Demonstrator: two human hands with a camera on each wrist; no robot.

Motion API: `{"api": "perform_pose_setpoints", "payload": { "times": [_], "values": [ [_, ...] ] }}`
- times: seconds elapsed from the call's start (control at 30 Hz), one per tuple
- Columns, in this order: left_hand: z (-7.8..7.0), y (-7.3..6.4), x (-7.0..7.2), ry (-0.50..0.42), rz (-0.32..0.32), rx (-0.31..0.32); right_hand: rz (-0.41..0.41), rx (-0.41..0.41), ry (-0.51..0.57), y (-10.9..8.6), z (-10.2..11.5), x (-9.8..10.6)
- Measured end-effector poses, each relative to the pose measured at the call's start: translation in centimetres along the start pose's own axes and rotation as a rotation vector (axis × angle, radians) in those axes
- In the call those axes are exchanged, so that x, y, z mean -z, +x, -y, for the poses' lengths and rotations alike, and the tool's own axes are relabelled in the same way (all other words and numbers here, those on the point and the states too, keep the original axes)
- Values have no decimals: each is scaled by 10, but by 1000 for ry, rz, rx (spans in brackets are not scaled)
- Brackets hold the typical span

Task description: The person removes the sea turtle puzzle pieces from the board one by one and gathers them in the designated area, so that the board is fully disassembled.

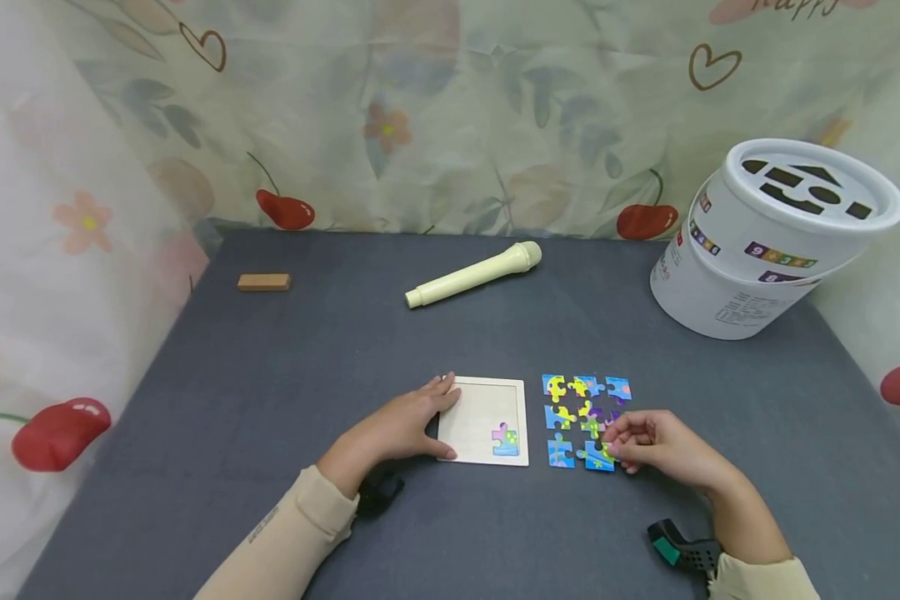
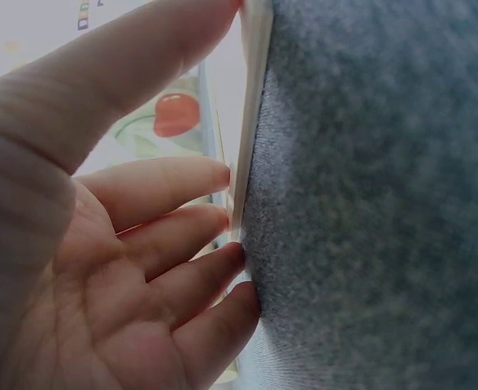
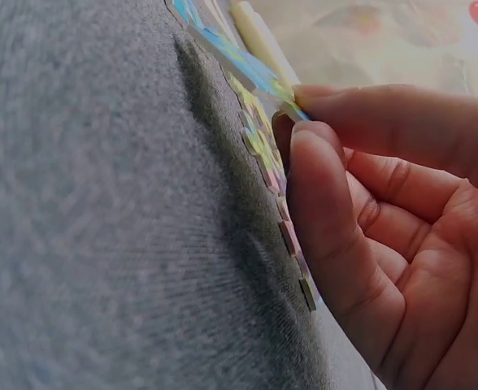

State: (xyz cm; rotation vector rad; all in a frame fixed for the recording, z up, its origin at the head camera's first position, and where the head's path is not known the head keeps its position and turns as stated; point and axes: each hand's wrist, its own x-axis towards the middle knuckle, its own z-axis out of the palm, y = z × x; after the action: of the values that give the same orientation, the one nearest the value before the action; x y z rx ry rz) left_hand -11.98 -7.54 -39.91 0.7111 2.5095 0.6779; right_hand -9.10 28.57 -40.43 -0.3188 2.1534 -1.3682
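A square wooden puzzle tray (image 1: 472, 421) lies on the table with one puzzle piece (image 1: 506, 442), pink, green and blue, in its lower right corner. My left hand (image 1: 408, 421) rests on the tray's left edge, thumb and fingers spread apart. In the left wrist view its fingertips touch the pale rim (image 2: 255, 89). Just right of the tray, several puzzle pieces (image 1: 557, 417) sit in loose rows. My right hand (image 1: 663, 450) pinches a blue and yellow-green jigsaw piece (image 1: 598, 458) between thumb and index finger. That piece (image 3: 247, 65) appears tilted off the cloth in the right wrist view.
Behind the tray lies a pale yellow toy microphone (image 1: 472, 277). A small wooden block (image 1: 264, 282) is at the back left. The white bucket (image 1: 735, 292) with shaped holes in its lid stands at the back right, near the printed curtain (image 1: 480, 125).
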Motion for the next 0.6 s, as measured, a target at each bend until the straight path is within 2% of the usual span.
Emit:
{"api": "perform_pose_setpoints", "payload": {
  "times": [0.5, 0.6],
  "values": [
    [-1, 0, 0, -2, 4, 11, -26, -28, -37, 0, -3, -1],
    [-1, 0, 0, 0, 3, 14, -35, -11, -51, 2, -4, -3]
  ]
}}
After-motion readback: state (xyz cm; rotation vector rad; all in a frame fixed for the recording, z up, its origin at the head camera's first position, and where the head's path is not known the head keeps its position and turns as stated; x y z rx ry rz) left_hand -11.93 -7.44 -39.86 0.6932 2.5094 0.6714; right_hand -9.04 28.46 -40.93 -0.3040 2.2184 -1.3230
